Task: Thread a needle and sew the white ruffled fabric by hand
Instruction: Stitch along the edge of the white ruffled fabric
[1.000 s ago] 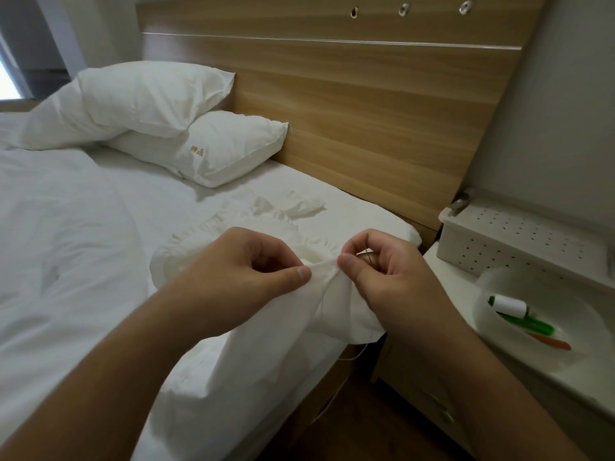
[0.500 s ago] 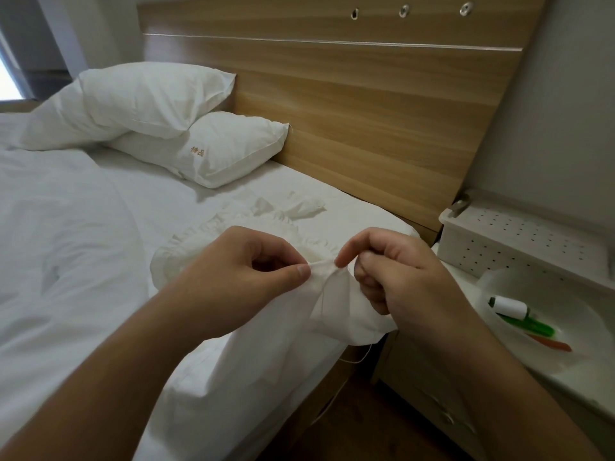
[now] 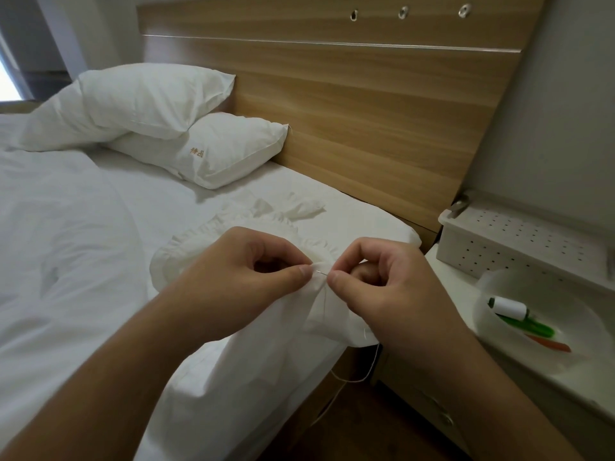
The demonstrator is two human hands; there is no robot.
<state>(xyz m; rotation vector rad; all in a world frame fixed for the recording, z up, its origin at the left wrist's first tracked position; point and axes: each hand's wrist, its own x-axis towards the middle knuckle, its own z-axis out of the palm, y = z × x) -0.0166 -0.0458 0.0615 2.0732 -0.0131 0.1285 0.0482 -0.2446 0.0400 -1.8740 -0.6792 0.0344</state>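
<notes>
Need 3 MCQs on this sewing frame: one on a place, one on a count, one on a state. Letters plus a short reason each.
1. Where is the white thread spool?
A. on a pillow
B. in the white bowl on the nightstand
C. on the floor

2. How many pillows lie at the headboard?
A. one
B. two
C. four

3. What is the right hand doing?
A. pinching the needle at the white ruffled fabric
B. lying flat on the bed
C. holding the spool

Key: 1 B, the spool lies inside the bowl; 2 B, one pillow leans on another; 3 A, thumb and forefinger close on the needle beside the left hand.
</notes>
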